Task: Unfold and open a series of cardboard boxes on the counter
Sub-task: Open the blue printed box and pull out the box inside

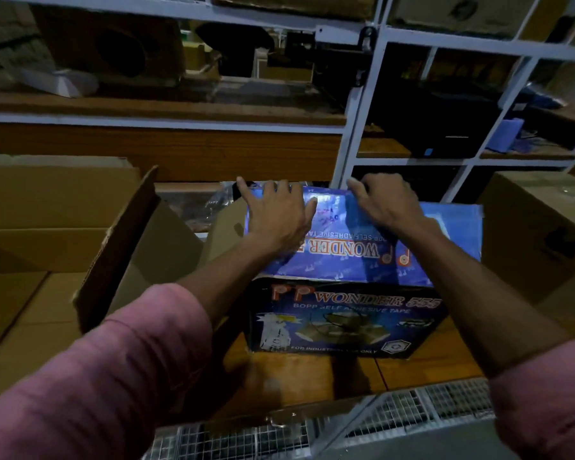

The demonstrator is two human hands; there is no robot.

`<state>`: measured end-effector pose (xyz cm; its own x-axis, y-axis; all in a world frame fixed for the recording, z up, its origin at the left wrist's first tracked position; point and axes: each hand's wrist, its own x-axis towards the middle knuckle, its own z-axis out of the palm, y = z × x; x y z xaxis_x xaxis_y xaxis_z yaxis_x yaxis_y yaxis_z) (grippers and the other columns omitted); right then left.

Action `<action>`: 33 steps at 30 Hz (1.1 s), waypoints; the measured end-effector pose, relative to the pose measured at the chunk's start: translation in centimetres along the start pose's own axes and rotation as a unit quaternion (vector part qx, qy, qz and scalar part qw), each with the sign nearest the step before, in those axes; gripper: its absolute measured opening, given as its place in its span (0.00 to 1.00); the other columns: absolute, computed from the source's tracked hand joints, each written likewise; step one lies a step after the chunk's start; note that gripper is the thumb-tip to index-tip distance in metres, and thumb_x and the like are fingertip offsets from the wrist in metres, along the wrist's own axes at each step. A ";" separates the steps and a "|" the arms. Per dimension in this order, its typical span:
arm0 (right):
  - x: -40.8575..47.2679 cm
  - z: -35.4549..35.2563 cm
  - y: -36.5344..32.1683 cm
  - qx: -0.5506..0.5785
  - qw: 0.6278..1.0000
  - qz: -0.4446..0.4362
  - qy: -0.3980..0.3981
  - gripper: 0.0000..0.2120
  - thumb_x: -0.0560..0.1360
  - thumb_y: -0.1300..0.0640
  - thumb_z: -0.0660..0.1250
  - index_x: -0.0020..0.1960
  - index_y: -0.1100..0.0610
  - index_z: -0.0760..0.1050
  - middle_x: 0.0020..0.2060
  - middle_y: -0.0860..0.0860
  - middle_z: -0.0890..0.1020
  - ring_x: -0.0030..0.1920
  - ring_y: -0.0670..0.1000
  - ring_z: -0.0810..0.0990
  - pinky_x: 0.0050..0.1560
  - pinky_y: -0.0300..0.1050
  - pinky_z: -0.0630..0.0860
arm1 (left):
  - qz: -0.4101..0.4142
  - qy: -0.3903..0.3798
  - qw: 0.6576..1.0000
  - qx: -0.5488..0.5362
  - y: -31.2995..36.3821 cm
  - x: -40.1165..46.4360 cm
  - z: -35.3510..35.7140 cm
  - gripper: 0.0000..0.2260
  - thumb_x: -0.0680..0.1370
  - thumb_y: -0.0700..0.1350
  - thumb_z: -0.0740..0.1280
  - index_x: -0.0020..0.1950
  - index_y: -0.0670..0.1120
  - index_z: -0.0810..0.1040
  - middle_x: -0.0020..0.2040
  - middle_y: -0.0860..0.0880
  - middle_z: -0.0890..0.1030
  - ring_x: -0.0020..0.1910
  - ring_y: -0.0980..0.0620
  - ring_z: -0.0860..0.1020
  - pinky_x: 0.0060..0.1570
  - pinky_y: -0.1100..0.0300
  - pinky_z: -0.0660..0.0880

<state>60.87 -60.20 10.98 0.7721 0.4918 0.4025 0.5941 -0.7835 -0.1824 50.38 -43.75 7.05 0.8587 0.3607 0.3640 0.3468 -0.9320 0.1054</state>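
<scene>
A blue printed cardboard box (342, 313) marked "PP WONDER 555" stands on the wooden counter (312, 373) in front of me. Its blue top flap (445, 234) lies across the top. My left hand (276, 214) lies on the flap's far left part, and its fingertips curl over the far edge. My right hand (385, 204) is just to the right of it, fingers curled over the same far edge. Both arms wear pink sleeves.
A large brown carton (47, 247) with raised flaps stands open at the left. Another brown carton (545, 227) sits at the right. White metal shelving (356, 127) with stored goods rises behind the counter. A wire mesh panel (379, 423) runs along the counter's near edge.
</scene>
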 end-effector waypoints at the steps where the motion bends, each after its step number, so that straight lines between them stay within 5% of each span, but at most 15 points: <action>1: -0.1 -1.3 -0.1 0.018 1.000 0.003 0.015 0.24 0.83 0.42 0.56 0.45 0.58 0.80 0.41 0.58 0.82 0.41 0.58 0.80 0.44 0.52 0.77 | 0.011 0.021 1.000 -0.006 0.6 0.1 -1.6 0.22 0.84 0.60 0.49 0.55 0.47 0.77 0.55 0.45 0.81 0.59 0.42 0.77 0.68 0.28 0.55; 4: -0.3 -5.2 -0.1 0.066 0.998 0.013 -0.008 0.22 0.81 0.44 0.60 0.39 0.58 0.80 0.35 0.56 0.82 0.36 0.55 0.79 0.37 0.49 0.77 | 0.023 0.003 0.998 -0.062 2.7 0.5 -6.1 0.21 0.84 0.56 0.53 0.37 0.47 0.71 0.40 0.46 0.77 0.43 0.43 0.79 0.56 0.44 0.75; 8: -2.0 -7.6 -0.4 0.028 0.973 0.030 -0.228 0.12 0.80 0.48 0.65 0.45 0.56 0.80 0.39 0.51 0.80 0.39 0.48 0.77 0.34 0.42 0.68 | 0.046 -0.271 0.959 -0.070 5.1 0.5 -8.9 0.13 0.84 0.52 0.59 0.59 0.45 0.75 0.52 0.44 0.77 0.50 0.46 0.75 0.58 0.50 0.74; 12: -5.0 -5.9 -0.4 0.036 0.931 0.002 -0.363 0.12 0.81 0.52 0.63 0.59 0.54 0.80 0.55 0.50 0.79 0.55 0.51 0.76 0.60 0.48 0.72 | 0.115 -0.394 0.910 -0.057 6.6 -2.0 -8.6 0.15 0.86 0.45 0.53 0.65 0.40 0.73 0.64 0.40 0.75 0.53 0.48 0.71 0.54 0.56 0.66; 15: -7.6 -3.7 -0.4 0.053 0.912 -0.029 -0.406 0.14 0.78 0.51 0.64 0.61 0.51 0.79 0.59 0.50 0.80 0.58 0.53 0.78 0.63 0.52 0.75 | 0.105 -0.456 0.877 -0.106 6.5 -4.8 -6.7 0.18 0.85 0.52 0.58 0.71 0.44 0.71 0.61 0.46 0.75 0.59 0.47 0.75 0.54 0.54 0.69; 18: -10.3 -0.4 0.4 0.065 0.924 -0.031 -0.375 0.22 0.70 0.49 0.66 0.63 0.51 0.77 0.56 0.51 0.81 0.56 0.54 0.80 0.58 0.52 0.77 | 0.140 -0.391 0.907 -0.078 6.2 -6.7 -1.6 0.18 0.82 0.52 0.62 0.69 0.45 0.73 0.63 0.43 0.78 0.60 0.43 0.77 0.56 0.52 0.73; 20: -11.6 1.8 1.3 0.040 0.940 -0.024 -0.338 0.18 0.74 0.50 0.68 0.64 0.51 0.75 0.55 0.51 0.81 0.56 0.55 0.79 0.53 0.50 0.76 | 0.134 -0.322 0.935 -0.058 5.6 -7.9 1.4 0.16 0.81 0.52 0.63 0.66 0.48 0.72 0.62 0.44 0.79 0.61 0.43 0.77 0.59 0.47 0.72; 24: -12.7 4.8 2.3 -0.017 0.971 -0.032 -0.237 0.08 0.77 0.52 0.66 0.56 0.49 0.76 0.51 0.51 0.82 0.53 0.56 0.80 0.44 0.49 0.72 | 0.179 -0.154 0.971 -0.028 4.3 -9.3 4.3 0.08 0.81 0.48 0.64 0.60 0.49 0.74 0.54 0.47 0.81 0.53 0.44 0.80 0.46 0.52 0.70; 27: -12.2 5.0 1.7 0.014 0.963 -0.022 -0.267 0.16 0.82 0.42 0.55 0.61 0.48 0.75 0.57 0.52 0.81 0.60 0.57 0.78 0.57 0.55 0.71 | 0.192 -0.111 0.975 -0.028 3.8 -9.4 5.0 0.09 0.82 0.49 0.62 0.61 0.50 0.73 0.53 0.48 0.82 0.51 0.45 0.80 0.43 0.54 0.64; 30: -12.4 5.4 2.2 0.027 0.968 0.042 -0.247 0.31 0.81 0.33 0.45 0.79 0.47 0.58 0.80 0.53 0.55 0.78 0.60 0.55 0.73 0.71 0.50 | 0.201 -0.078 0.976 -0.027 3.5 -9.5 5.7 0.09 0.83 0.53 0.59 0.60 0.51 0.73 0.52 0.50 0.81 0.48 0.50 0.79 0.43 0.55 0.64; 33: -12.9 5.4 4.4 0.003 0.986 0.095 -0.136 0.34 0.81 0.33 0.47 0.81 0.48 0.47 0.81 0.55 0.43 0.80 0.62 0.46 0.73 0.71 0.44 | 0.171 -0.084 0.981 -0.046 3.9 -9.6 5.8 0.16 0.84 0.59 0.53 0.53 0.51 0.74 0.49 0.48 0.82 0.47 0.48 0.79 0.47 0.52 0.66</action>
<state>54.73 -67.94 0.10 0.9009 0.4209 0.1059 0.4340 -0.8692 -0.2369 45.68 -50.68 -1.40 0.9717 0.0205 0.2352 -0.0010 -0.9959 0.0908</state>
